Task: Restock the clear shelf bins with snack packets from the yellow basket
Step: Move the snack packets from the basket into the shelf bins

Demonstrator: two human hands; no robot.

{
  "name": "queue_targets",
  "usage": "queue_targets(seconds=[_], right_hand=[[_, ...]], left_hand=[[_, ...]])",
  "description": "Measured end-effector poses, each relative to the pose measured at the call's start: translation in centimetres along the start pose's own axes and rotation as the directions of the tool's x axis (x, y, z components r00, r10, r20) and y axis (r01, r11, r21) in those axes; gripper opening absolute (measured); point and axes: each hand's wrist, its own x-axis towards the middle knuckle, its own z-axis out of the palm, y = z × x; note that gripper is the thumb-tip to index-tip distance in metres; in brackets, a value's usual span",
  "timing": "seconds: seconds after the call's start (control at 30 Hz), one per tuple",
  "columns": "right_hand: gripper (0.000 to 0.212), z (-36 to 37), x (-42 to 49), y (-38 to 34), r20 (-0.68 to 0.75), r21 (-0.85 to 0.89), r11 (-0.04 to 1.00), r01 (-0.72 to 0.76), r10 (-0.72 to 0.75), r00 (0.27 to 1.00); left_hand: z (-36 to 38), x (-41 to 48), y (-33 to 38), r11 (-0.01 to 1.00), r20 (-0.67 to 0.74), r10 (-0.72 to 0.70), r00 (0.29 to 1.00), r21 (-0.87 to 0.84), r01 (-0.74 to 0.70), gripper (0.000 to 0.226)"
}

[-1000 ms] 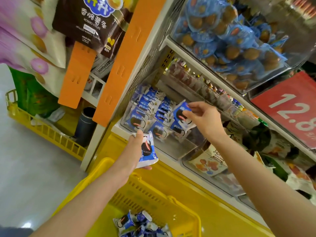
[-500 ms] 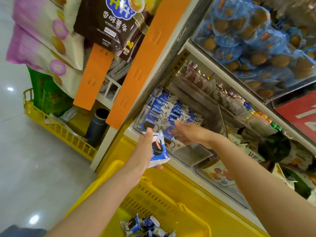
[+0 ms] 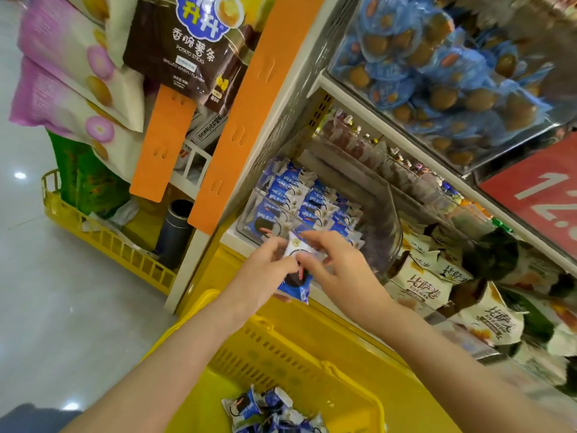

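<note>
So we've got both hands on one snack packet (image 3: 295,276) right now, held just in front of the clear bin (image 3: 394,228) and above the yellow basket (image 3: 352,379). Our left hand (image 3: 265,270) has it pinched along the left edge, and our right hand (image 3: 338,270) is closing its fingertips on the top-right side; how firm that second grip is, we can't really tell through the blur.

Handling-wise, these look super light and crinkly: thin plastic film with a round cookie inside. The film is probably a bit slippery, and we'd guess the cookie cracks if squeezed flat. So we take it by the sealed edges or corners, not across the middle.

Compared with half a second ago, our right hand has come out of the bin, where it was pressing on the stacked packets, and has met the left hand at the packet. A second ago it was placing a packet in there. The left hand has held the same packet the whole time, just shifted a little closer to the bin. More packets (image 3: 268,410) wait in the basket.
</note>
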Motion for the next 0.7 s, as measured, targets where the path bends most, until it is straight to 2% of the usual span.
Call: queue_targets(seconds=[0.1,0.17,0.23,0.27,0.3,0.37,0.43,0.53,0.6,0.7], right_hand=[[0.023,-0.7,-0.6,0.0,0.056,0.115,0.992,-0.056,0.05,0.997],[0.016,-1.4,-1.1,0.4,0.074,0.235,0.961,-0.143,0.129,0.989],[0.021,-2.2,-1.7,1.2,0.138,0.414,0.876,-0.249,0.21,0.968],[0.024,-2.5,-2.0,1.5,0.195,0.468,0.831,-0.301,0.235,0.952],[0.026,-2.7,-2.4,1.8,0.248,0.47,0.814,-0.341,0.248,0.936],[0.031,-2.7,-3.0,2.5,0.283,0.358,0.863,-0.356,0.264,0.922],[0.032,-2.3,-3.6,2.7,0.296,0.231,0.92,-0.318,0.245,0.923],[0.024,-1.6,-4.3,3.2,0.294,0.159,0.959,-0.235,0.181,0.939],[0.015,-1.4,-4.4,3.1,0.25,0.188,0.957,-0.223,0.173,0.953],[0.016,-1.5,-4.5,2.6,0.189,0.272,0.932,-0.238,0.19,0.963]], left_hand=[[0.0,-0.3,-0.1,0.99,0.07,-0.017,0.997,0.143,0.007,0.026],[-0.4,-0.3,0.0,0.997,0.087,-0.06,0.994,0.058,0.055,0.035],[-0.6,-0.3,0.2,0.991,0.102,-0.082,0.991,-0.094,0.092,0.038],[-0.5,-0.3,0.2,0.99,0.093,-0.067,0.993,-0.118,0.078,0.036],[-0.4,-0.2,0.1,0.995,0.069,-0.034,0.997,-0.087,0.039,0.032],[0.2,-0.2,-0.1,0.997,0.02,0.069,0.997,0.044,-0.07,0.019],[0.8,-0.2,-0.4,0.98,0.021,0.143,0.989,0.133,-0.145,0.013],[1.7,-0.1,-0.7,0.957,0.017,0.19,0.982,0.219,-0.189,0.012],[2.0,0.0,-0.9,0.922,0.025,0.247,0.969,0.302,-0.242,0.012],[2.3,-0.1,-0.8,0.872,0.063,0.315,0.947,0.376,-0.315,0.009]])
